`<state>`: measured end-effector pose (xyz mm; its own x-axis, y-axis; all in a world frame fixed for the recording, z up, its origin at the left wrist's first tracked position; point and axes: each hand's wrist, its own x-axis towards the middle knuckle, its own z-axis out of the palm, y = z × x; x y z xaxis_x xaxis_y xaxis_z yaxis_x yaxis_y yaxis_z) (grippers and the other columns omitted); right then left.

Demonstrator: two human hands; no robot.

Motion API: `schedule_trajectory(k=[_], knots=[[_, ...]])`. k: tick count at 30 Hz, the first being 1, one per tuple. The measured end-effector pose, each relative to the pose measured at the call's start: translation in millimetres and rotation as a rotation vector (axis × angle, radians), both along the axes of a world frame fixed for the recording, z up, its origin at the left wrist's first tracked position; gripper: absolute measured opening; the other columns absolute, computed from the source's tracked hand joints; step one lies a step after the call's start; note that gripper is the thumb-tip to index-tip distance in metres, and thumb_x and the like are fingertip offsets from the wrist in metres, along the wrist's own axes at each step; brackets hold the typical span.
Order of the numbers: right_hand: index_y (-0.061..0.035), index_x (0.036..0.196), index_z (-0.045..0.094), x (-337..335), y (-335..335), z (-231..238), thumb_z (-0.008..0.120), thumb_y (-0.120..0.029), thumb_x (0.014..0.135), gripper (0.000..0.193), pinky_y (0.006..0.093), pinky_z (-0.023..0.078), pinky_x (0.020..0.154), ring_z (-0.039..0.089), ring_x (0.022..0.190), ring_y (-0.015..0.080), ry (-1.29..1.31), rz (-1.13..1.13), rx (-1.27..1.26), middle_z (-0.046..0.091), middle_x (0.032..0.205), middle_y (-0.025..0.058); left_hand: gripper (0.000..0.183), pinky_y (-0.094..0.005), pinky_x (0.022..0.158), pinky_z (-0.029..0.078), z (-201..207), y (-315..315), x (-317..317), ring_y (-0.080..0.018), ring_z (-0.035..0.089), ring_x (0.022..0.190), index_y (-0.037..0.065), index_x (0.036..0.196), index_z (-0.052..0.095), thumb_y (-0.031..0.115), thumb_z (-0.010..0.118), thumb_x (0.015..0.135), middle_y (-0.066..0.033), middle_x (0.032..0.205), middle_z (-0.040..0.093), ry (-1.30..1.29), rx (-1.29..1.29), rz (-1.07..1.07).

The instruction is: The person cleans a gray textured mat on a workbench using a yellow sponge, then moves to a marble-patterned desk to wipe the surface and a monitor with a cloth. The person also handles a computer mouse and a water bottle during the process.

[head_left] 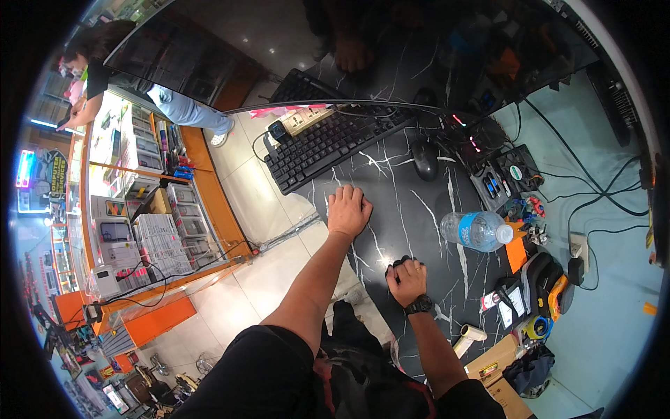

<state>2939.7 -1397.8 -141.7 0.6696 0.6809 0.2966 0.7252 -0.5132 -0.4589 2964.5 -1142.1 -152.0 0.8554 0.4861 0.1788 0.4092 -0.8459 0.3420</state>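
My left hand rests knuckles-up on the black marble-patterned desk, near its left edge. Its fingers are curled in, with nothing showing in them. Lower and to the right, my right hand is also closed on the desktop, a dark watch on its wrist. Something small and black shows at its fingers, too unclear to name. Beyond my left hand lies a black keyboard; a black mouse sits to its right. A clear plastic bottle with a blue label is right of both hands.
A large dark monitor spans the far side. A power strip lies by the keyboard. Tools, cables and a cardboard box crowd the right wall. Leftward, across a tiled floor, stands a lit display case with a person behind it.
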Motion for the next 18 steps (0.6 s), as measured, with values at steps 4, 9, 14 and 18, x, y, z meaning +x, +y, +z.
schedule_trajectory(k=[4,9,14,18], knots=[[-0.0085,0.077,0.061,-0.1,-0.7,1.0,0.074,-0.016,0.080,0.016,0.0454,0.041,0.073,0.057,0.082,0.0302,0.016,0.007,-0.011,0.057,0.083,0.0078,0.015,-0.0438,0.081,0.041,2.8,-0.6,0.2,-0.0297,0.056,0.095,0.009,0.091,0.061,0.023,0.063,0.086,-0.0100,0.097,0.057,-0.003,0.001,0.002],[-0.0087,0.077,0.060,-1.0,-0.2,0.1,0.074,-0.016,0.080,0.016,0.0453,0.041,0.073,0.057,0.082,0.0303,0.006,-0.003,-0.005,0.057,0.084,0.0079,0.015,-0.0438,0.081,0.041,1.0,-0.4,0.1,-0.0297,0.056,0.095,0.009,0.090,0.061,0.023,0.063,0.085,-0.0102,0.097,0.058,-0.005,-0.001,0.003],[-0.0089,0.077,0.060,-0.2,-0.3,0.5,0.074,-0.016,0.080,0.016,0.0450,0.041,0.073,0.057,0.081,0.0300,0.012,0.001,-0.004,0.057,0.083,0.0079,0.015,-0.0443,0.081,0.041,0.9,-0.8,0.5,-0.0307,0.055,0.094,0.008,0.089,0.059,0.021,0.063,0.084,-0.0107,0.094,0.056,-0.049,-0.005,0.003],[-0.0090,0.077,0.060,-0.1,-0.2,2.6,0.074,-0.016,0.081,0.016,0.0447,0.041,0.072,0.057,0.081,0.0298,0.017,0.001,-0.010,0.057,0.083,0.0077,0.015,-0.0443,0.081,0.041,2.6,-0.7,0.1,-0.0306,0.055,0.093,0.008,0.089,0.059,0.021,0.063,0.084,-0.0108,0.093,0.056,-0.048,-0.005,0.003]])
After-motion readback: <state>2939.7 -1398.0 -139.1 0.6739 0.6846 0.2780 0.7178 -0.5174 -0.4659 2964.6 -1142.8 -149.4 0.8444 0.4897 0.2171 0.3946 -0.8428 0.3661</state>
